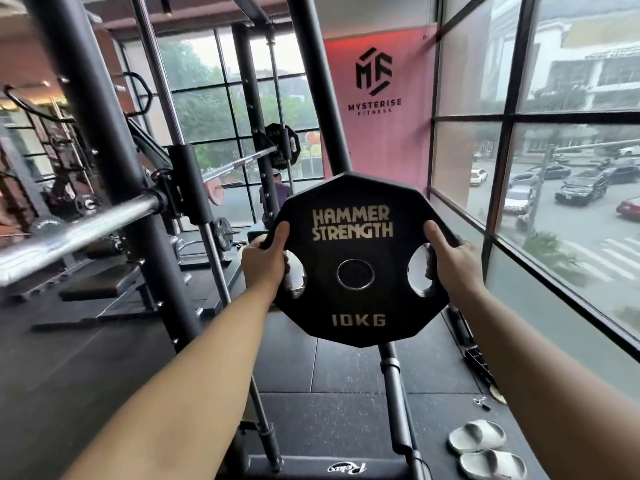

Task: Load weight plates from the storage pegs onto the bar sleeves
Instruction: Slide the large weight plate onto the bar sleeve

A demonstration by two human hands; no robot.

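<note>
Your plate (356,299) read HAMMER STRENGTH up top, 10KG below; the pink wall (377,143) said MYSTERISE FITNESS; the black pad (298,470) showed Relax, upside down.

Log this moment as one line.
left hand: grips 10 kg plate at left cutout | right hand: grips right cutout | plate: upright, not on chrome bar

Matt black plate (353,296), chrome bar (79,226).

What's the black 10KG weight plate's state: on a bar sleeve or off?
Off: left hand and right hand grip the black 10KG weight plate upright in mid-air, centre hole empty.
</note>
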